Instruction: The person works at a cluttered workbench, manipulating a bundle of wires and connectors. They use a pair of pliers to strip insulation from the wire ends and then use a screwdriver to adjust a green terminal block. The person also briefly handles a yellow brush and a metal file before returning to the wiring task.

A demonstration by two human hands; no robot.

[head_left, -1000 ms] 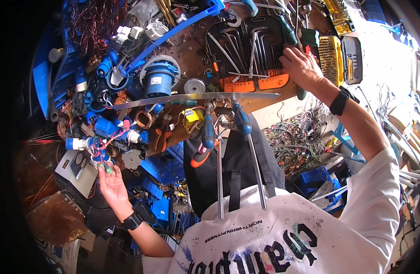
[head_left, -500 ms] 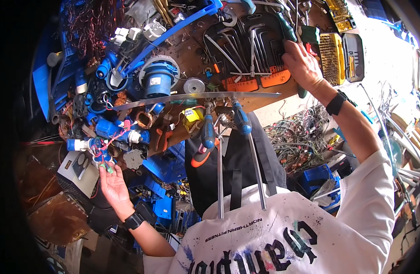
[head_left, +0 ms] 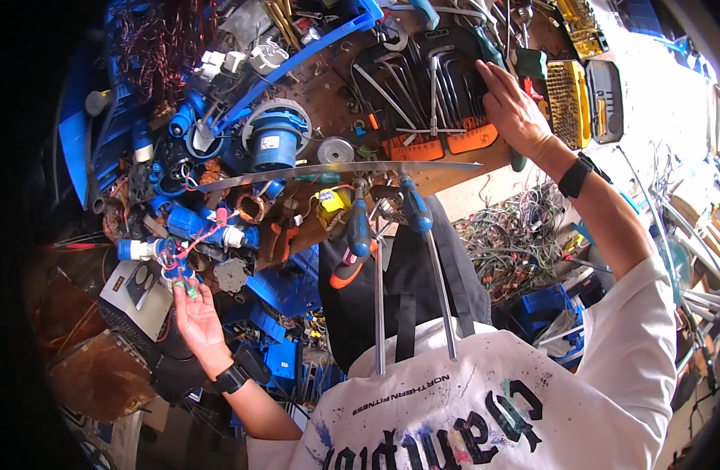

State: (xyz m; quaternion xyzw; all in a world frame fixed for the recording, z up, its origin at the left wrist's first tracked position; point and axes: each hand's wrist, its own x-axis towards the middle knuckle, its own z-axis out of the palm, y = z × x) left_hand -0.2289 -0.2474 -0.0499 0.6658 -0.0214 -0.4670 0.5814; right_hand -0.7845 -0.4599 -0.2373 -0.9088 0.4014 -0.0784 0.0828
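At the left, my left hand (head_left: 198, 325) pinches a small green part (head_left: 191, 291) between its fingertips. Just beyond it lies a blue and white fitting (head_left: 170, 254) with pink wires (head_left: 199, 243) beside it. My right hand (head_left: 518, 113) is over the right side of a black and orange hex key case (head_left: 473, 137), fingers stretched out and holding nothing that I can see. Several L-shaped hex keys (head_left: 391, 86) lie in the case, along with a T-handle key (head_left: 433, 94). A dark green tool handle (head_left: 491, 48) rests beyond my right fingertips.
Two blue-handled screwdrivers (head_left: 416, 207) hang at the table's near edge, below a thin metal strip (head_left: 336, 168). A blue motor-like housing (head_left: 274, 141) and a yellow bit set (head_left: 569, 102) stand on the table. Tangled wires (head_left: 505, 235) fill the space at right.
My right hand has shifted slightly left, and its fingers have straightened away from the green handle. My left hand stays nearly in place with the small green part.
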